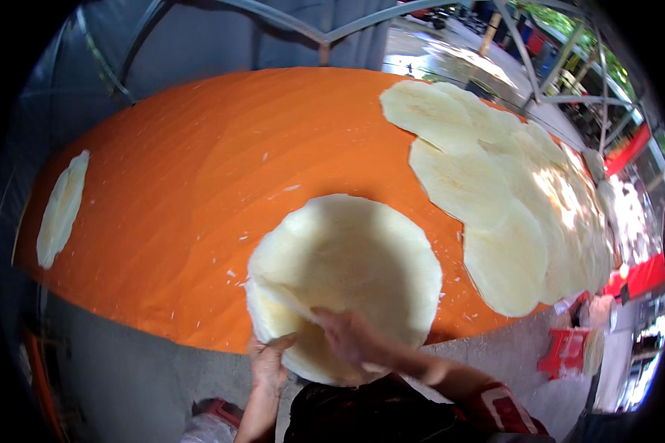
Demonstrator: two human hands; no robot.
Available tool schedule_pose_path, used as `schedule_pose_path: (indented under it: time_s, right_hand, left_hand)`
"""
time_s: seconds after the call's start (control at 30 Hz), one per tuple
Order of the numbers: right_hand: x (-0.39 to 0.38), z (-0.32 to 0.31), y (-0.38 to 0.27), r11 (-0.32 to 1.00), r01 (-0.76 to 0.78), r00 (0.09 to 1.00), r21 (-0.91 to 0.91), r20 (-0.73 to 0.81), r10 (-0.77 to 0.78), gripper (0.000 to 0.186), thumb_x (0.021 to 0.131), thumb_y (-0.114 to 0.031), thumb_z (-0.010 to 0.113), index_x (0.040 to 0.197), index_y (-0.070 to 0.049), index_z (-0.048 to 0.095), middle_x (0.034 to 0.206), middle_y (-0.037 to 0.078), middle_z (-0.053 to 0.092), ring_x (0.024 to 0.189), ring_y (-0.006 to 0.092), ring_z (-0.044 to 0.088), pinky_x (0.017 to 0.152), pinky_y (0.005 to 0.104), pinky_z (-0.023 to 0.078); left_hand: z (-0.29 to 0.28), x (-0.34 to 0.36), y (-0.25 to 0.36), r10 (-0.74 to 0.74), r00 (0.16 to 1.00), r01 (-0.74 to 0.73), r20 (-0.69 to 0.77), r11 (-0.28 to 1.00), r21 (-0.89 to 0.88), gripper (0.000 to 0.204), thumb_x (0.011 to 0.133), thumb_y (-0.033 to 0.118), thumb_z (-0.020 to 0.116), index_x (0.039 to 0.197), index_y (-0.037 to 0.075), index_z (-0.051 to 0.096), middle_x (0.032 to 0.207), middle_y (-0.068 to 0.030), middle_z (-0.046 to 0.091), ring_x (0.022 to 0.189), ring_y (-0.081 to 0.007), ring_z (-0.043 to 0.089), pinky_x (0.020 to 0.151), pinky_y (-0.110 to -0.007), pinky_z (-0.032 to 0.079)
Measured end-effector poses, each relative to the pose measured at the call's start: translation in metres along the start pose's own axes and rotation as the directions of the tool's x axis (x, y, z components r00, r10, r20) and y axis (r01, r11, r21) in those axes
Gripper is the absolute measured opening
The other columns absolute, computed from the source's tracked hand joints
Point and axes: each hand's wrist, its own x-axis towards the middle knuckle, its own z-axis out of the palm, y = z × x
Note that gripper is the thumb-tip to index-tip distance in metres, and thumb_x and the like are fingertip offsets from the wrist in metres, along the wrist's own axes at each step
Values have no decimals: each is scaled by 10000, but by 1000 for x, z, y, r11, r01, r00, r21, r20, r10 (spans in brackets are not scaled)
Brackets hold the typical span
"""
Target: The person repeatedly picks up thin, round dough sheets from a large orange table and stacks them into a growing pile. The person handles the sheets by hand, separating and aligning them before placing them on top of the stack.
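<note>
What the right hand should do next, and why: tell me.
Probably lift the raised flap of the pale round sheet higher: the right hand is at its edge, and the left hand holds the rim close by.

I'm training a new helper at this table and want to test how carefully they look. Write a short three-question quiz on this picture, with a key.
1. Multiple choice: what colour is the tabletop? A) blue B) orange C) white
2. Fill in: the overlapping pale sheets lie on the ____ side of the tabletop, opposite the narrow pale piece.
3. True or false: the right hand is touching the narrow pale piece.

Key: 1. B. 2. Right. 3. False: it is at the raised flap on the round pale pile, while the left hand is at the pile's rim.
</note>
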Motion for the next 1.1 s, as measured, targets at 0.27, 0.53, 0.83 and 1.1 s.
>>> schedule_pose_path:
  time_s: [0.27, 0.53, 0.83, 1.1]
  right_hand:
    - [-51, -225, 93, 432, 193, 796, 881, -398, 456, 283, 717, 11, 554, 1000, 34, 557, 859, 98, 619, 721, 165, 610, 659, 288, 513]
    - [-230, -185, 327, 760, -593, 348, 265, -767, 539, 449, 751, -70, 550, 1160, 59, 419, 952, 124, 591, 809, 210, 600, 694, 316, 501]
    - [40, -51, 24, 800, -61, 955, 597, -197, 220, 1053, 541, -229, 813, 1341, -79, 144, 1261, 109, 333, 1109, 234, 377, 890, 391, 392]
    - [108, 43, -103, 790, 60, 970, 610, -222, 98, 1211, 481, -333, 838, 1351, -51, 43, 1324, 204, 254, 1190, 327, 338, 899, 411, 384]
  left_hand:
    - [-18, 49, 125, 140, 984, -148, 108, 987, 68, 449, 563, -145, 574, 999, -40, 544, 885, -150, 616, 710, -232, 621, 660, -332, 525]
    - [-141, 97, 147, -48, 990, 47, 132, 999, 12, 335, 615, -154, 482, 910, -31, 581, 933, -166, 597, 790, -280, 613, 702, -371, 535]
    - [-34, 68, 158, -56, 798, -109, 600, 966, 236, 733, 598, -120, 622, 1250, 31, 322, 1100, -99, 523, 1011, -208, 494, 839, -311, 438]
    - [-73, 72, 168, -97, 800, -118, 592, 942, 314, 760, 596, -66, 684, 1240, 58, 302, 1181, -77, 442, 1088, -205, 438, 881, -347, 414]
